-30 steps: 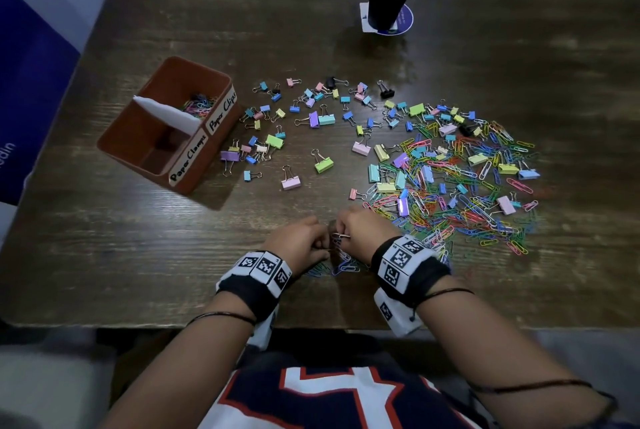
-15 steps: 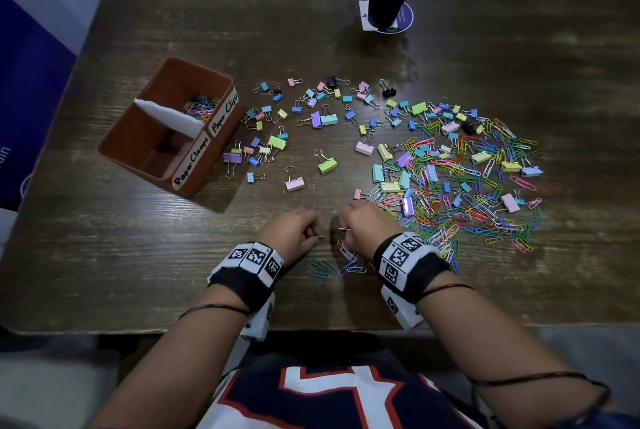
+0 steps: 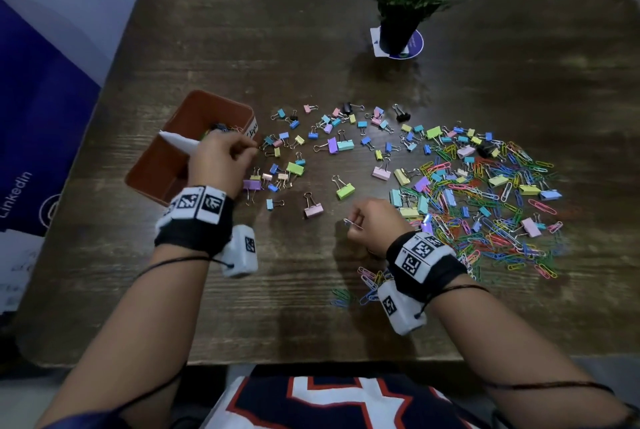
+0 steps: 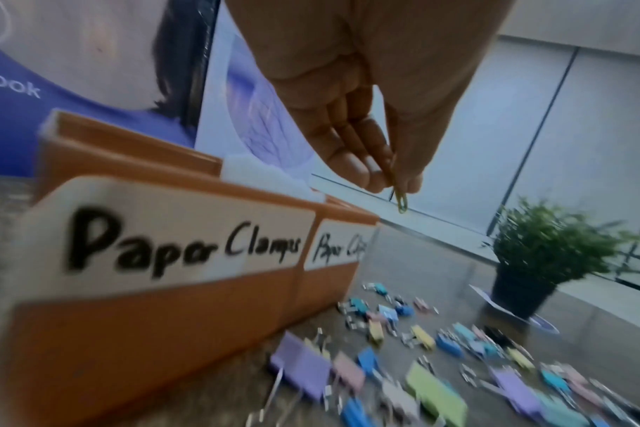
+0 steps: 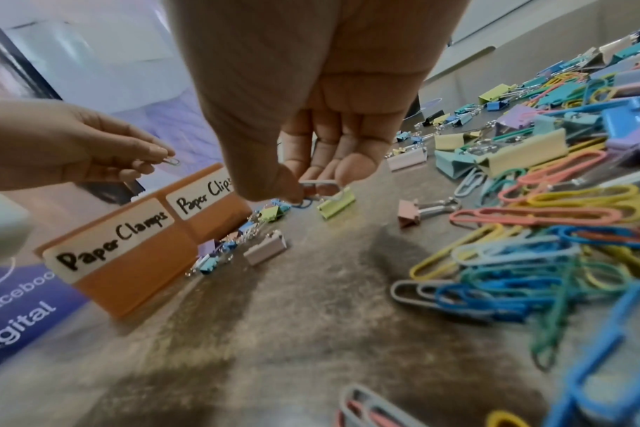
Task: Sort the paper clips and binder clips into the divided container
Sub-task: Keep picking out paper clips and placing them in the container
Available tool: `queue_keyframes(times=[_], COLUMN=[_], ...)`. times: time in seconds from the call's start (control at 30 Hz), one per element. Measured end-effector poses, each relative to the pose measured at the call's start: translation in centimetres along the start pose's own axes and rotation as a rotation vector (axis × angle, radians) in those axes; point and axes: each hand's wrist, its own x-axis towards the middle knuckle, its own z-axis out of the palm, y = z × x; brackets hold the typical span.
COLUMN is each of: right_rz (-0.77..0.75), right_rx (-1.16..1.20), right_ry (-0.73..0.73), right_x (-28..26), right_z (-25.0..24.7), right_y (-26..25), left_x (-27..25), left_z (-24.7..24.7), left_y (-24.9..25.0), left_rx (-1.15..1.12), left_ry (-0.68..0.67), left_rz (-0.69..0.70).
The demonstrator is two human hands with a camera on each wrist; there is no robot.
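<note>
Left hand (image 3: 221, 160) pinches paper clip (image 4: 401, 199) over container (image 3: 157, 165) rim.

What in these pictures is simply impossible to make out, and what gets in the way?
- Near compartment of the container: head view, the left hand covers part of it, so its contents are unknown.
- "Paper Clips" label: left wrist view, blurred.
- Clip colour in the left hand: the paper clip is small and dim.
- What the right hand pinches: a metal loop, largely hidden by the fingers.

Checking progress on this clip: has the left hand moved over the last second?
Yes. The left hand went from beside the right hand up-left to the box, pinching a paper clip.
</note>
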Motion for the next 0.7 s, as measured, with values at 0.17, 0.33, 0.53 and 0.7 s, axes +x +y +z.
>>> queue_keyframes(times=[0.17,0.33,0.53,0.7], right_rz=[-0.006,0.002,-0.034,-0.124], right_rx=[0.091,0.142,0.277,0.476], right_ry=[0.007,0.006,0.073,0.132], right_x=[0.8,1.5,2.9,5.5], right_z=[-0.6,-0.5,-1.4,-3.1], right_y=[-0.5,-0.2,-2.0,-6.4], left_x=[4.3,5.7,2.9,1.8], left_z=[-1.2,-1.4,-3.2,-3.1], left_y=[-1.0,-2.5,-5.2,-9.7], left_rx=[0.141,0.282,0.332,0.351], left_ry=[0.082,-0.024,0.081,0.078], left_rz=[-0.076,-0.132,-0.180,-0.170])
